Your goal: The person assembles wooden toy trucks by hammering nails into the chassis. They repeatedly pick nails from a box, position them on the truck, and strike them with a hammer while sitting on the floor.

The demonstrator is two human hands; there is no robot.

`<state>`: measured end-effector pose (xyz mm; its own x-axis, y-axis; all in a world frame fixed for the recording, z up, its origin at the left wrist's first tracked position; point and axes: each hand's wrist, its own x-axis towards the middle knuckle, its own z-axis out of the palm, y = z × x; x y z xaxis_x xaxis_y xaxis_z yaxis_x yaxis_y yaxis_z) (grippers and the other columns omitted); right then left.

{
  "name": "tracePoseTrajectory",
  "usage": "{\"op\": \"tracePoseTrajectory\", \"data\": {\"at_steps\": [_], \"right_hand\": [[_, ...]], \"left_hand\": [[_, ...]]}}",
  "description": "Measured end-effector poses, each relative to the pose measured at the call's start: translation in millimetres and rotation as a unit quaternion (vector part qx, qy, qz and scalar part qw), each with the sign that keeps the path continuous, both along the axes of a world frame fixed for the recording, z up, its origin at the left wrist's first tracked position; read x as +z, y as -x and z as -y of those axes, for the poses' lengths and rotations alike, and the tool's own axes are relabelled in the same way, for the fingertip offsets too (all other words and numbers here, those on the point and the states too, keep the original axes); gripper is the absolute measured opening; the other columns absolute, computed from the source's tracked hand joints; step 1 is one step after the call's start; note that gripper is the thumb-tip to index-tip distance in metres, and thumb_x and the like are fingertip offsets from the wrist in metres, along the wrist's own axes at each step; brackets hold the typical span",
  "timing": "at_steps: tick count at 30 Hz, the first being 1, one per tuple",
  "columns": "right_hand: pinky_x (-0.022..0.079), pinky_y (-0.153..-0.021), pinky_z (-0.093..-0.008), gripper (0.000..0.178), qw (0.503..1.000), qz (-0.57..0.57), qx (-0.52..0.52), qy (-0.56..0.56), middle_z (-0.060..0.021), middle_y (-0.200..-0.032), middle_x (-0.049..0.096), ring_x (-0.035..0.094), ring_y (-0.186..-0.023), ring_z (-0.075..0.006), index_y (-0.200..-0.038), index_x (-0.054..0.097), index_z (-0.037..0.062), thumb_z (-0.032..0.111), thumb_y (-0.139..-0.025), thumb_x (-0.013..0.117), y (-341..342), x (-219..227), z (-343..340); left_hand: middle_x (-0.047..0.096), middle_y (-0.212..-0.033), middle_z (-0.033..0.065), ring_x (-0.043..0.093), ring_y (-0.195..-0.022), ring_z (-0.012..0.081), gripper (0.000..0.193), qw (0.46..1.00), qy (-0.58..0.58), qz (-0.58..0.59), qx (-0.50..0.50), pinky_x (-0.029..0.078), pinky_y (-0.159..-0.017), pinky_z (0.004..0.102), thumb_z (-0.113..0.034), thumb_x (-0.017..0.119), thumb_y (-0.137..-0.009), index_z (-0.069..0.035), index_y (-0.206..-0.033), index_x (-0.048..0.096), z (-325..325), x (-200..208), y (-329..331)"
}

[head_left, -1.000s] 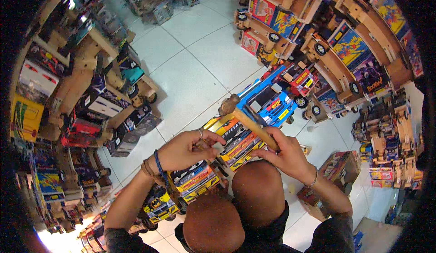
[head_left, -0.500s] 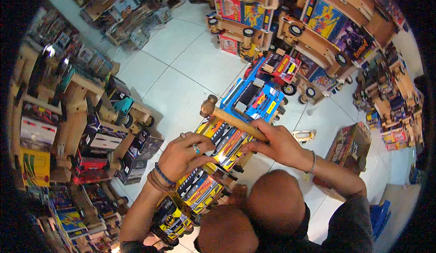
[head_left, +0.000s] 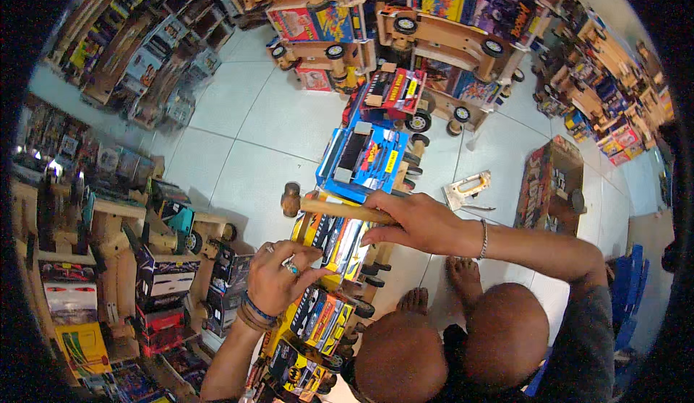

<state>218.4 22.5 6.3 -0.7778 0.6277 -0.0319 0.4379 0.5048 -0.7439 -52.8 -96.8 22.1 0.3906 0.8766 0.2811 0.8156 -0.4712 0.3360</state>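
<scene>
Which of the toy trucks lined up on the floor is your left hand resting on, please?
The left hand rests on the yellow-sided truck, under the hammer; the blue truck lies beyond, untouched.

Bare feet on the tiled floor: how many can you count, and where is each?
2. One foot is beside the toy trucks, above the left knee; the other foot is under the right hand's forearm.

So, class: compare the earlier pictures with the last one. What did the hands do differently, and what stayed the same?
The right hand now grips a wooden hammer, swung out to the left over the yellow toy truck; earlier both hands worked at the truck's top. The left hand stays on the truck, which remains in the row.
</scene>
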Motion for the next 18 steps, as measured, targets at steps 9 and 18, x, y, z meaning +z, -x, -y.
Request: {"op": "tracePoseTrajectory", "data": {"at_steps": [9, 18], "right_hand": [[0.05, -0.062, -0.054, 0.053, 0.999, -0.003, 0.021, -0.039, -0.0183, -0.077, 0.065, 0.067, -0.074, -0.0422, -0.115, 0.048, 0.0098, 0.057, -0.093, 0.059, -1.2, -4.4, -0.6], [0.053, -0.07, -0.0533, 0.057, 1.0, -0.009, 0.012, -0.002, -0.0218, -0.085, 0.067, 0.068, -0.08, -0.0436, -0.123, 0.046, 0.0097, 0.057, -0.094, 0.057, -6.2, 0.8, 2.9]], "left_hand": [[0.067, -0.088, 0.0048, 0.067, -0.075, 0.0254, 0.037, 0.999, -0.033, -0.002, -0.003, 0.05, -0.063, 0.0381, -0.025, 0.088, -0.071, -0.008, -0.098, 0.068, -0.7, -6.8, 1.9], [0.064, -0.101, 0.0111, 0.067, -0.081, 0.0263, 0.045, 0.989, 0.125, 0.074, -0.007, 0.055, -0.069, 0.0367, -0.023, 0.088, -0.074, -0.008, -0.109, 0.063, -9.5, 5.2, 3.1]]}}
